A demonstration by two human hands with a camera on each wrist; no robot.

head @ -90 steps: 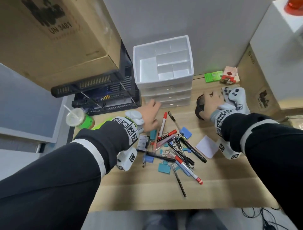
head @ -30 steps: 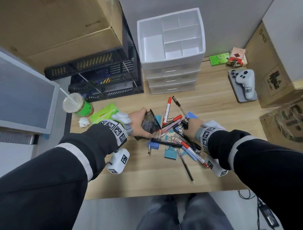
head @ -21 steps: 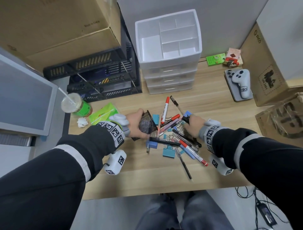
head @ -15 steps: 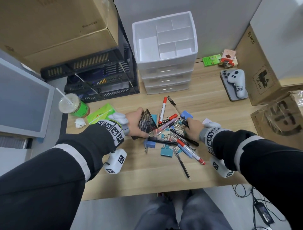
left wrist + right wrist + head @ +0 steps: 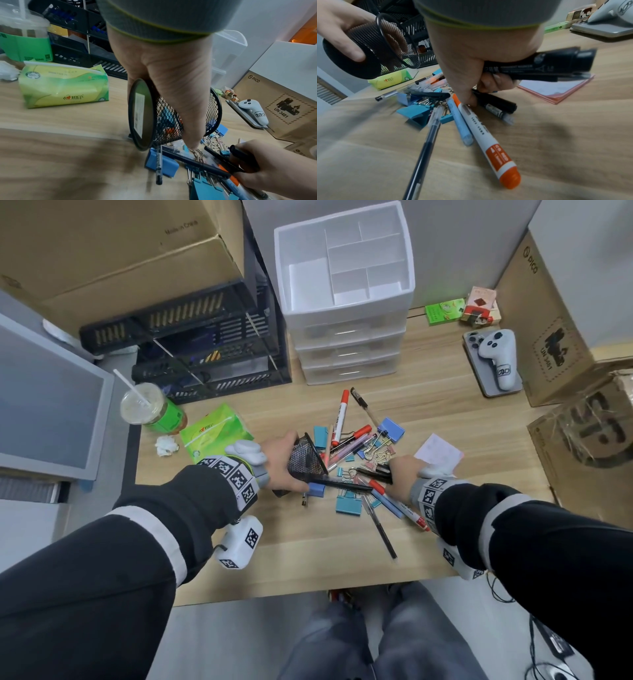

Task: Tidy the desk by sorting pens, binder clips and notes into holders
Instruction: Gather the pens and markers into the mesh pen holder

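Since a second ago the right hand (image 5: 481, 56) has closed round a black permanent marker (image 5: 539, 65), perhaps with a thinner pen. The left hand (image 5: 279, 463) still grips the tilted black mesh pen cup (image 5: 305, 462) beside the pile, so pen-sorting looks begun.

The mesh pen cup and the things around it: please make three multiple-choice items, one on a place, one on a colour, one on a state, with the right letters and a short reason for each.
1. Where is the green tissue pack?
A. on the white drawer unit
B. on the desk, on the left hand's side of the pen pile
C. under the pink note pad

2. What colour is the marker that the right hand grips?
A. black
B. green
C. yellow

3. How is the mesh pen cup held?
A. standing upright on the desk
B. upside down on the drawers
C. tipped on its side in the left hand

Answers:
1 B: the head view shows it lying beside the drink cup.
2 A: the right wrist view shows a black barrel in the curled fingers.
3 C: the left wrist view shows its base turned sideways, mouth toward the pens.
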